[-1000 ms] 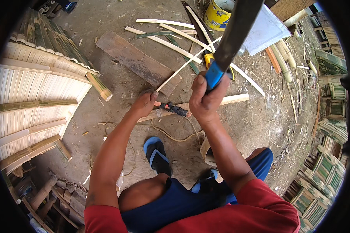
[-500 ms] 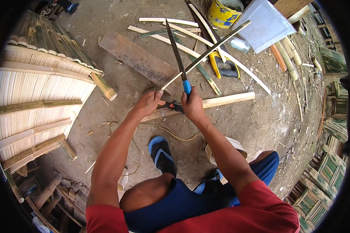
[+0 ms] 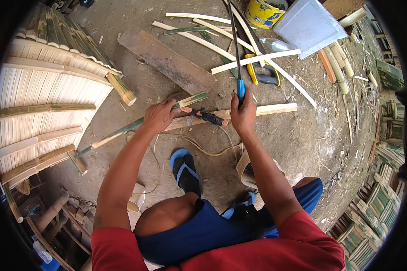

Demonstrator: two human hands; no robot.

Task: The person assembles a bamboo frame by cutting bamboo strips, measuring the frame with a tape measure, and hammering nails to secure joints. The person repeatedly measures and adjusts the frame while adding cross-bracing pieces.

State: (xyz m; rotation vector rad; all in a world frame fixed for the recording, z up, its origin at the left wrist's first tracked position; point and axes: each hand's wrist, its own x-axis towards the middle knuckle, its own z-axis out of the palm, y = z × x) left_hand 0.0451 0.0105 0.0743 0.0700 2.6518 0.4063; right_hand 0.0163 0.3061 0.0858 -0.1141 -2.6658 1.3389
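Observation:
My left hand [image 3: 160, 115] is closed around green bamboo strips [image 3: 135, 123], which slant from the ground at lower left up past my fingers. In my right hand [image 3: 243, 110] is a machete, held by its blue handle [image 3: 241, 90], with the long dark blade [image 3: 235, 43] pointing away from me. The blade is apart from the bamboo. Between my hands lies an object wrapped in black tape with orange-red ends [image 3: 208, 116], on a pale split bamboo length [image 3: 271, 109]. Beyond the blade, pale bamboo strips [image 3: 257, 62] lie crossed on the ground.
A rusty flat board [image 3: 167, 58] lies ahead. A yellow-handled saw [image 3: 263, 74] rests by the strips, near a clear bottle [image 3: 276, 45], a yellow bucket [image 3: 264, 13] and a pale panel [image 3: 309, 27]. Slatted bamboo furniture [image 3: 45, 95] stands left. Thin rope [image 3: 203, 152] loops before my feet.
The pale strip that was in my left hand now lies on the pile. My left hand has taken hold of green bamboo. The machete has swung upright and moved right.

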